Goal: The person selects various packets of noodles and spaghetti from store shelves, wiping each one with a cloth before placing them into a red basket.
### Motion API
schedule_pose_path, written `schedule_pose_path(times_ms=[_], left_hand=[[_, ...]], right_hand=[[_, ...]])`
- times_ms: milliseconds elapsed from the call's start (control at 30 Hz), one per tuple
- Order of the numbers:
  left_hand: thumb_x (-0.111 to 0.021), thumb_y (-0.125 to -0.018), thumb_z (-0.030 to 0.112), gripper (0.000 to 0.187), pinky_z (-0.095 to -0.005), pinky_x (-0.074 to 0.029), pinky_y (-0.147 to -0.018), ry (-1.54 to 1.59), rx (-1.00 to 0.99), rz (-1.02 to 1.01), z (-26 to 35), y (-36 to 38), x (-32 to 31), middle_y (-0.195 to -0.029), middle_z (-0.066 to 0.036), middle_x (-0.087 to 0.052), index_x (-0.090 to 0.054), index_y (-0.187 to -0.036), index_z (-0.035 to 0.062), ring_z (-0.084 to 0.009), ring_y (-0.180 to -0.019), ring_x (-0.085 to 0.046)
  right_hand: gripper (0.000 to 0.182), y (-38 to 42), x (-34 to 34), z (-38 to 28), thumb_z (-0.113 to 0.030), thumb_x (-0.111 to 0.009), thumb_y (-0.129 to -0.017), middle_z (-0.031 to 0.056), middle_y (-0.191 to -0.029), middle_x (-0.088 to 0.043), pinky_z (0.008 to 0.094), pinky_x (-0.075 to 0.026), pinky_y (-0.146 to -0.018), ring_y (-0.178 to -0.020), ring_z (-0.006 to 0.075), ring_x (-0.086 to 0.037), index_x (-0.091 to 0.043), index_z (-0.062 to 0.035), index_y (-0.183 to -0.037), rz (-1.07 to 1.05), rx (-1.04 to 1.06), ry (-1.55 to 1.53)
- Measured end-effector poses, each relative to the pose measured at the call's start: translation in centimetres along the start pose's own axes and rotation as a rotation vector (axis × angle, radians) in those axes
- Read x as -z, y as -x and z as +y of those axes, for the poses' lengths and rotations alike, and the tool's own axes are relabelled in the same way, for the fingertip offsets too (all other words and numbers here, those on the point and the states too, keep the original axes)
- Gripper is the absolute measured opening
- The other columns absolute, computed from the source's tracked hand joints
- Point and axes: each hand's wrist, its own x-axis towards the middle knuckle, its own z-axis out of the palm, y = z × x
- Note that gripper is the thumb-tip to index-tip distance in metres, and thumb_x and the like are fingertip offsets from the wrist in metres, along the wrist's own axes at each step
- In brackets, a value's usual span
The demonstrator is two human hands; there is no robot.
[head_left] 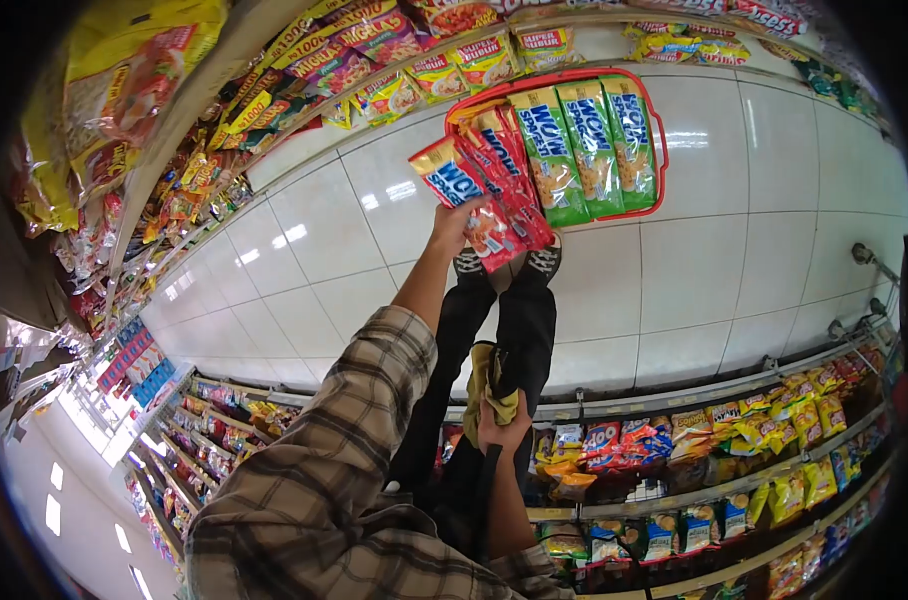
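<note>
My left hand [456, 226] is closed on the edge of a red spaghetti packet [454, 172] marked "WOW", held at the left side of a red shopping basket [662, 150]. Other red packets [504, 150] lie right behind it, partly covered by the held one. Several green packets [549, 155] of the same brand fill the right part of the basket. Lower down, near my legs, my right hand [506, 422] is wrapped round a crumpled olive-yellow cloth [482, 385].
The basket stands on white floor tiles [694, 260], just past my shoes [544, 262]. Shelves of instant food packets [439, 75] run along the far side and left. Behind me is a snack shelf [614, 445]. Metal shelf edges [674, 400] border the aisle.
</note>
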Motion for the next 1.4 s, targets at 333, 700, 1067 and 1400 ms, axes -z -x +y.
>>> schedule_pose_path(times_ms=[333,700,1067,1400], left_hand=[[-0.082,-0.069,0.015,0.03,-0.0299,-0.052,-0.066,-0.265,-0.175,0.19,-0.3,-0.4,-5.2,-0.086,-0.008,-0.071,-0.069,-0.091,0.0002,-0.0149,-0.073,-0.066],[-0.078,-0.076,0.015,0.024,-0.0285,-0.054,-0.067,-0.375,-0.134,0.007,7.9,9.1,-3.6,-0.08,-0.005,-0.069,-0.069,-0.094,0.0021,-0.0126,-0.071,-0.065],[-0.065,-0.092,0.021,0.03,-0.0274,-0.052,-0.079,-0.34,-0.275,-0.458,25.1,40.6,-3.6,-0.1,-0.003,-0.067,-0.059,-0.112,0.0002,-0.0094,-0.088,-0.063],[-0.063,-0.094,0.025,0.069,-0.0365,-0.05,-0.091,0.202,-0.467,-0.423,27.5,55.8,-11.2,-0.128,-0.01,-0.052,-0.021,-0.144,0.0031,-0.0161,-0.112,-0.055]], right_hand=[[0.03,1.0,0.1,2.7,-0.012,-0.072,-0.078,0.0131,-0.084,-0.069,0.0292,-0.052,-0.072,-0.082,0.0178,-0.069,-0.059,0.0025,-0.101,-0.007,0.018,0.097],[0.034,0.9,0.6,0.3,-0.015,-0.075,-0.076,0.015,-0.082,-0.069,0.0309,-0.052,-0.07,-0.081,0.0206,-0.07,-0.058,0.0034,-0.099,0.077,0.192,0.129],[0.036,4.4,9.0,-15.6,-0.011,-0.063,-0.087,0.0106,-0.113,-0.063,0.0379,-0.053,-0.087,-0.101,0.0249,-0.064,-0.056,-0.0027,-0.122,-0.197,0.16,-0.743],[0.072,19.6,13.9,-33.4,0.007,-0.075,-0.071,0.0083,-0.13,-0.054,0.0332,-0.044,-0.1,-0.116,0.0179,-0.053,-0.043,-0.0023,-0.134,-0.872,0.575,-0.294]])
